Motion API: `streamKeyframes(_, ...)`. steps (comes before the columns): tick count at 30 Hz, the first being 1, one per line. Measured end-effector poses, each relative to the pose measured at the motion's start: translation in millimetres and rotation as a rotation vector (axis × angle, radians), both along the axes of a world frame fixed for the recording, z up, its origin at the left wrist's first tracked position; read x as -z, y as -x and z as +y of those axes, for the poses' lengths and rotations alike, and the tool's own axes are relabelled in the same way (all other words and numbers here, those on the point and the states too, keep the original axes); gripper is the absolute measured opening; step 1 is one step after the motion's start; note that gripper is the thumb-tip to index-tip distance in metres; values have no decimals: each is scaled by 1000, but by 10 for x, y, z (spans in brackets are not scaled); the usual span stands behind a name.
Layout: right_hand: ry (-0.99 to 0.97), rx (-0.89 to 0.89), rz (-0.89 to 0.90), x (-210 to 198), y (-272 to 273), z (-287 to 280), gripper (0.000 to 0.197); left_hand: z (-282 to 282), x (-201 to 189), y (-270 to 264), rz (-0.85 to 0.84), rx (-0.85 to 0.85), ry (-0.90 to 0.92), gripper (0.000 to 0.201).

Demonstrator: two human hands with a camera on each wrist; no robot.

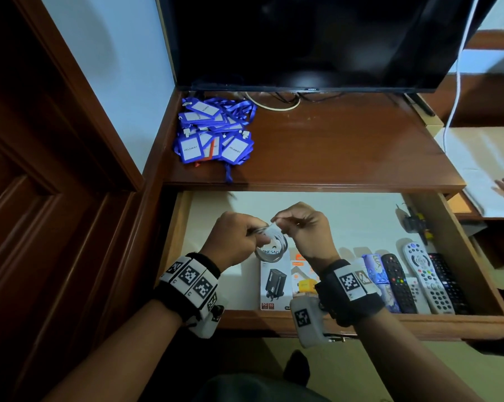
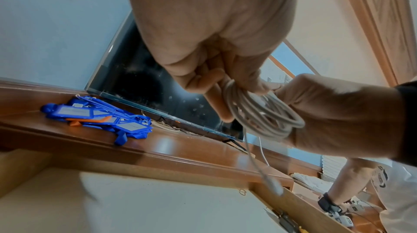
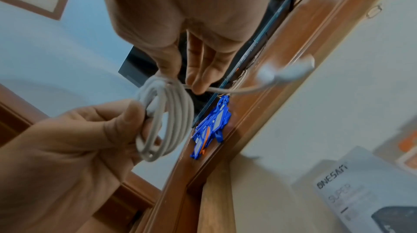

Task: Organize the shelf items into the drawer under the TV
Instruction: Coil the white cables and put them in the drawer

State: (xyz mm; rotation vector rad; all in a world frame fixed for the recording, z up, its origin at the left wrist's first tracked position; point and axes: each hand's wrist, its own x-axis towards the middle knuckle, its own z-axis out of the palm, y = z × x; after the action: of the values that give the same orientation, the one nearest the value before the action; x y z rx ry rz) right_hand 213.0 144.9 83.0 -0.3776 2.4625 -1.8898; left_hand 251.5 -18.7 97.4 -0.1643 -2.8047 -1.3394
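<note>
above the open drawer (image 1: 459,245), the left hand (image 1: 233,239) grips a coiled white cable (image 3: 167,117), thumb and fingers curled round the loops; the right hand (image 1: 305,230) pinches the loose end of that cable between thumb and fingertips, its plug dangling free; on the drawer floor lie two charger boxes (image 1: 275,281), a soap pack (image 1: 375,266) and three remotes (image 1: 424,277) side by side at the right; on the shelf (image 1: 346,152) under the tv (image 1: 317,39), a pile of blue badge holders (image 1: 213,132) sits at the left.

coiled white cable (image 1: 269,240), above open drawer (image 1: 462,250)
</note>
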Motion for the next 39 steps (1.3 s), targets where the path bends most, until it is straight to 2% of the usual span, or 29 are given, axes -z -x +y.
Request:
streamKeyframes(4, 64, 31, -147, -4, -17, -72, 21, 9, -33, 13, 54, -115, -46, 6)
streamKeyframes(9, 170, -55, -288, -165, -95, -108, 23, -18, -12, 66, 39, -226, -95, 23)
streamKeyframes(12, 185, -87, -303, -204, -106, -92, 12, -36, -6, 86, 41, -263, -97, 15)
streamKeyframes(14, 200, -99, -346, -205, -93, -71, 11, -28, -6, 89, 49, -279, -76, 17)
streamKeyframes(19, 306, -57, -513, -182, -58, -10, 11, 35, -20, 72, 49, -271, -50, 15)
streamKeyframes(24, 261, -67, -554, -195, -61, 13, 6, 49, -30, 80, 103, -261, -35, 16)
streamKeyframes(27, 256, -66, -594, -182, -48, 30, 11, 53, -3, 92, 132, -221, -35, 16)
streamKeyframes(30, 311, -100, -676, -146, -55, 57, 10, 60, 27, 80, 179, -169, -47, 25)
streamKeyframes(34, 405, -184, -767, -132, -89, 48, 8, 31, 56, 83, 180, -108, -107, 22)
streamKeyframes(39, 409, -197, -736, -164, -98, 3, 14, -27, 126, 103, 137, -155, -123, 20)
